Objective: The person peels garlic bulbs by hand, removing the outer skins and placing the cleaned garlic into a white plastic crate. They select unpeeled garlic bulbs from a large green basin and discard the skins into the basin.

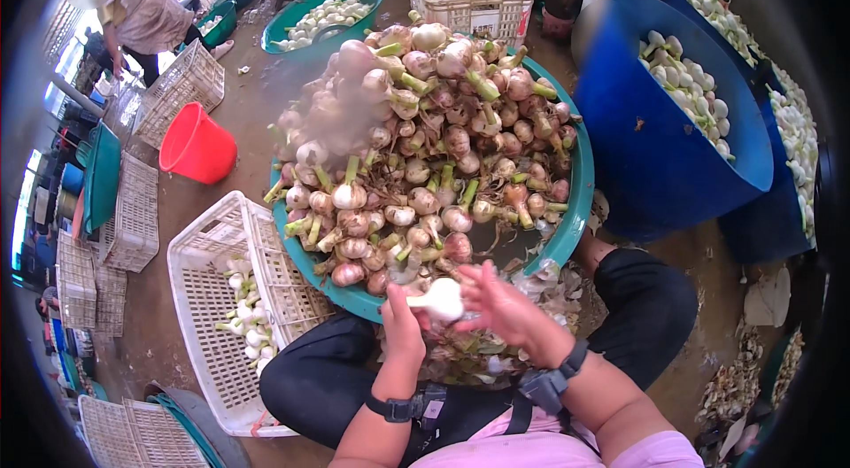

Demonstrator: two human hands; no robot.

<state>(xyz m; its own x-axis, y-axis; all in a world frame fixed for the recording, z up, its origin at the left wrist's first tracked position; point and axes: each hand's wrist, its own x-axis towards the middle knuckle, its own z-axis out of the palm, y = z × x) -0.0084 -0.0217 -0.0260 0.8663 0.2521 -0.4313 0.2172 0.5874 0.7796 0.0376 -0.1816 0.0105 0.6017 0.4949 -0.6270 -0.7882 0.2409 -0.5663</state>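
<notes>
A peeled white garlic bulb [444,301] with a short green stem lies between my hands, over my lap. My left hand [404,328] is closed round its stem end. Just right of the bulb, my right hand [506,307] is open, its fingers spread; whether a fingertip touches the bulb I cannot tell. Beyond my hands, a wide green tub [582,193] carries a high heap of unpeeled garlic bulbs [425,162], purplish and dirty, with cut green stems. Loose garlic skins [540,295] lie below and beside my right hand.
At my left stands a white plastic crate [217,393] with peeled garlic inside. A red bucket [198,145] sits farther off. On the right, a big blue barrel [611,114] leans, holding peeled bulbs. Another white crate [469,0] is behind the tub. A person [142,3] stands far left.
</notes>
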